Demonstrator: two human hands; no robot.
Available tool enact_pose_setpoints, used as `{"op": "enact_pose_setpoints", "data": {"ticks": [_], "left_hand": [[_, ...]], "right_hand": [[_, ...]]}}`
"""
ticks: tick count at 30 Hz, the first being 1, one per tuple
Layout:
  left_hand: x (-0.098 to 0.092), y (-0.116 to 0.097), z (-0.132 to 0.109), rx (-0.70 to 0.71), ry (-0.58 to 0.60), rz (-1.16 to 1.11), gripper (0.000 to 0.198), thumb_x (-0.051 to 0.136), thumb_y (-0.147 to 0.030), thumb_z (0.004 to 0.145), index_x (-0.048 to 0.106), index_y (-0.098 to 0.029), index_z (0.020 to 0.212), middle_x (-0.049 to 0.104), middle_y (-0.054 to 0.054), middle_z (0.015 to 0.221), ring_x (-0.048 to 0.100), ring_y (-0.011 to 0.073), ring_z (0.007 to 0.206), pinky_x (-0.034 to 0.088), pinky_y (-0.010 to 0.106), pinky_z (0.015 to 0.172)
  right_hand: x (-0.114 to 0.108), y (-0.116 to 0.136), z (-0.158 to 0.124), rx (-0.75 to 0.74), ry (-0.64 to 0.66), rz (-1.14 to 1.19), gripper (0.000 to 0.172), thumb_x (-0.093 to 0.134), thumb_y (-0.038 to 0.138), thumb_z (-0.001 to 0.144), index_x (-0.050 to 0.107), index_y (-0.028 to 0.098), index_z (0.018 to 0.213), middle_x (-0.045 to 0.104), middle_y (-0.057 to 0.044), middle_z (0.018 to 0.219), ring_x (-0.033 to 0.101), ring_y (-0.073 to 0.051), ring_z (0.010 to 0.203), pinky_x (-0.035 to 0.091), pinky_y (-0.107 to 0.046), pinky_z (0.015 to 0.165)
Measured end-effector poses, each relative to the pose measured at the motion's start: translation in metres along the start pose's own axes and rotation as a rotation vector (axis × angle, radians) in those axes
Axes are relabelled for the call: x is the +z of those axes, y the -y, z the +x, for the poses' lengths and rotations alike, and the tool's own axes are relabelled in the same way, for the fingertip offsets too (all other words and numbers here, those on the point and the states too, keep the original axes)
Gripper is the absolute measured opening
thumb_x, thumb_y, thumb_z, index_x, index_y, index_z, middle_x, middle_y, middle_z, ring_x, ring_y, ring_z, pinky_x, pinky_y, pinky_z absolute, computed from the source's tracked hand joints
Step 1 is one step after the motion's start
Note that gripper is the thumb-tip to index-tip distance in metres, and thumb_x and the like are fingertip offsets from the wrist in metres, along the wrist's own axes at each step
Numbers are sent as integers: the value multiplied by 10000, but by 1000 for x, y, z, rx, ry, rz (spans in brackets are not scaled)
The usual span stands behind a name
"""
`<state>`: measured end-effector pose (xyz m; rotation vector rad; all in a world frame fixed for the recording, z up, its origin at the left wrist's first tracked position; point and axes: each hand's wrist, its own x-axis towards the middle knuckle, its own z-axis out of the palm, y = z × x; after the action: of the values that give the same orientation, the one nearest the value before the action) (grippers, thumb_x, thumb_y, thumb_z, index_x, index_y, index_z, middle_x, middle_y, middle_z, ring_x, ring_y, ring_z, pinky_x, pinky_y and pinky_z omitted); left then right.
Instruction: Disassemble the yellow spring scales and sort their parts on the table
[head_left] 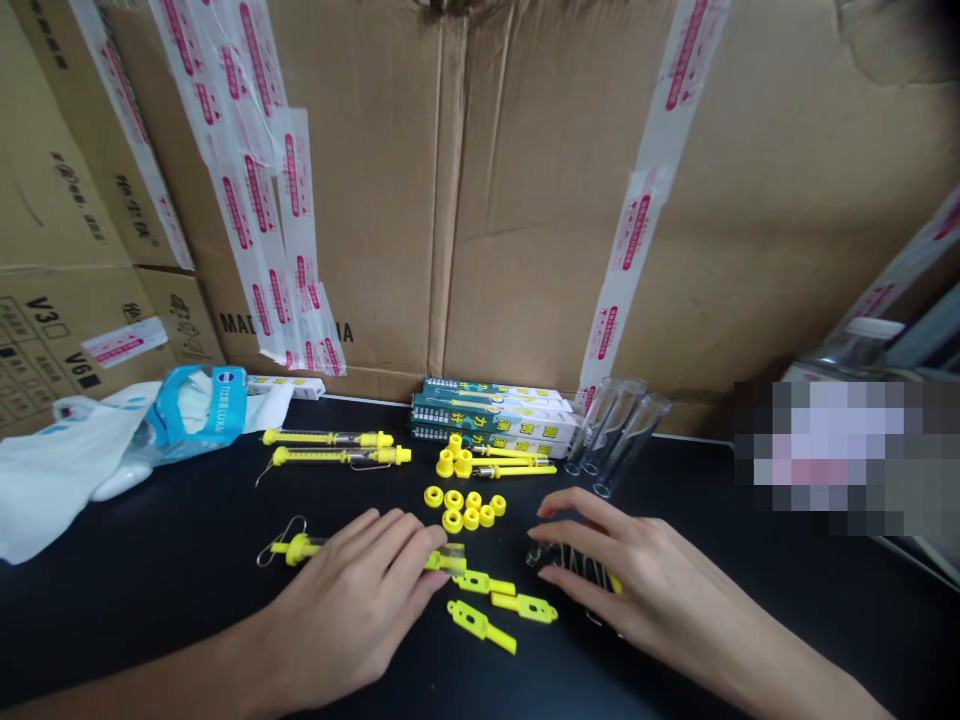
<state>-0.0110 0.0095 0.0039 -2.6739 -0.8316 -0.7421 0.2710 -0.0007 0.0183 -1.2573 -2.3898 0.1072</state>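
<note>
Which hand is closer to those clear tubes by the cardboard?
The right hand, in front of the clear tubes; the left hand lies farther off, left of the yellow rings.

The left hand and the right hand are seen bare, with long, slender fingers and short-trimmed nails. The left forearm and the right forearm are likewise shown bare, tapering toward the wrists.

A pixelated patch blurs the worktop's right side and hides the lower part of a clear bottle (whatever stands there is lost). The right hand covers most of a clear tube, the left hand the middle of a yellow-capped tube.
</note>
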Motion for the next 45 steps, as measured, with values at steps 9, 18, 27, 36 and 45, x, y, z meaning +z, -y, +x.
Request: {"op": "enact_pose_setpoints", "data": {"ticks": [9, 18, 27, 36, 45], "left_hand": [[0, -1, 0, -3, 10, -14, 245, 335, -198, 1028, 568, -136, 1072, 691, 74, 916, 672, 221, 800, 528, 379, 761], [0, 0, -1, -5, 15, -18, 239, 350, -206, 1025, 569, -136, 1092, 694, 76, 936, 675, 228, 828, 530, 386, 767], [1, 0, -2, -4, 22, -22, 249, 329, -211, 1032, 560, -135, 1087, 695, 77, 947, 668, 230, 829, 532, 392, 761], [2, 0, -4, -24, 78, -61, 205, 348, -204, 1024, 530, -149, 1100, 680, 71, 972, 655, 242, 837, 524, 413, 760], [3, 1, -5, -78, 155, -113, 175, 381, -201, 1009, 523, -163, 1104, 657, 71, 976, 647, 257, 841, 525, 444, 753]], "right_hand": [[-2, 7, 9, 333, -164, 424, 308, 539, 477, 930, 646, 221, 795, 643, -15, 743, 583, -154, 656, 482, -249, 580], [-2, 8, 13, 372, -143, 715, 364, 641, 518, 838, 744, 255, 1068, 701, -69, 968, 668, -230, 920, 556, -330, 805], [10, 4, 7, 279, -272, 369, 314, 587, 423, 918, 694, 319, 1195, 553, -45, 953, 594, -201, 897, 527, -337, 792], [17, 3, 6, 356, -245, 616, 299, 645, 445, 886, 671, 258, 1117, 689, -63, 1099, 667, -226, 991, 536, -341, 890], [18, 8, 25, 208, -243, 425, 239, 621, 424, 905, 699, 269, 1069, 681, -50, 1087, 657, -192, 855, 549, -341, 773]]}}
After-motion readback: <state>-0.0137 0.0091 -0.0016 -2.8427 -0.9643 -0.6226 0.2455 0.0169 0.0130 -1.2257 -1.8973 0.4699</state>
